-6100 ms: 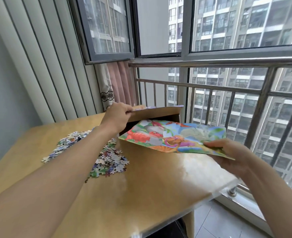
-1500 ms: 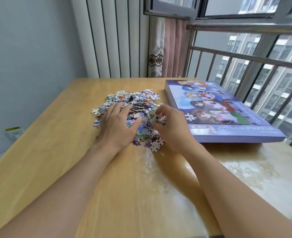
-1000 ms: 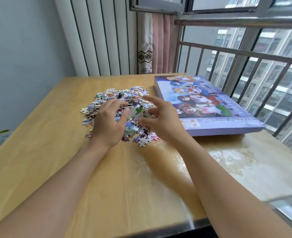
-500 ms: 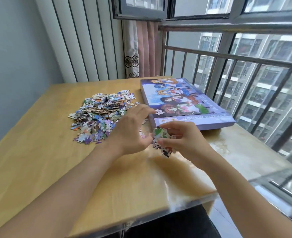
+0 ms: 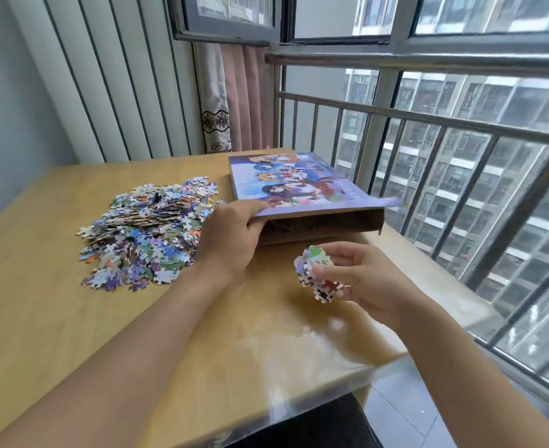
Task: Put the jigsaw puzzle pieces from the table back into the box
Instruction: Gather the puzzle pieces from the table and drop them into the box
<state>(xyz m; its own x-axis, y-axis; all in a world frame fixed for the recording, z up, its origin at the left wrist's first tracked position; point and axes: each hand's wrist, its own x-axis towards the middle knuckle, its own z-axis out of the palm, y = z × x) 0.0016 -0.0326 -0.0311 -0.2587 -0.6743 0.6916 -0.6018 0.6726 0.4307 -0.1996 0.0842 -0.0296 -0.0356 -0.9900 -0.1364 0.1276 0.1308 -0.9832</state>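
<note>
A heap of loose jigsaw pieces (image 5: pixel 150 231) lies on the left half of the wooden table (image 5: pixel 56 318). The flat purple puzzle box (image 5: pixel 295 185) with a cartoon picture rests at the far right of the table. My left hand (image 5: pixel 231 237) grips the near edge of the box lid and holds it lifted, so the brown inside (image 5: pixel 325 226) shows. My right hand (image 5: pixel 360 276) hovers just in front of that opening and holds a handful of puzzle pieces (image 5: pixel 316 273) in curled fingers.
A metal railing (image 5: pixel 428 150) and windows run along the table's right side. A pink curtain (image 5: pixel 234 98) hangs behind the box. The table's near edge (image 5: pixel 299 405) has a tiled floor beyond it.
My left hand has gone from the table to the box lid and raised its near edge. My right hand has carried the handful of pieces rightward to the front of the box.
</note>
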